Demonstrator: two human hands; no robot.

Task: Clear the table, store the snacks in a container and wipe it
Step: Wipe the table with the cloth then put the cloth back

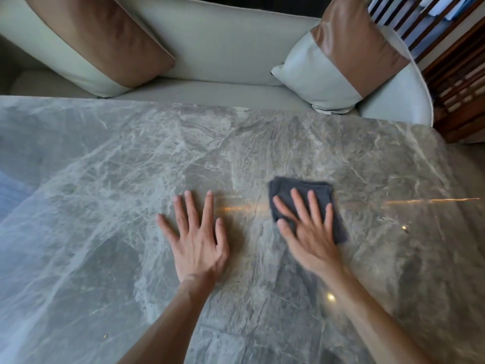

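Note:
A grey marble table (105, 166) fills most of the view. On it, right of centre, lies a folded dark grey cloth (294, 189). My right hand (307, 229) rests flat on the cloth with fingers spread, pressing it to the tabletop. My left hand (196, 237) lies flat on the bare marble just left of it, fingers apart and holding nothing. No snacks or container are in view.
Beyond the table's far edge stands a pale green sofa (223, 48) with two brown-and-pale cushions, one at the left (105, 46) and one at the right (341, 61). A dark wooden slatted screen (456, 74) stands at the far right.

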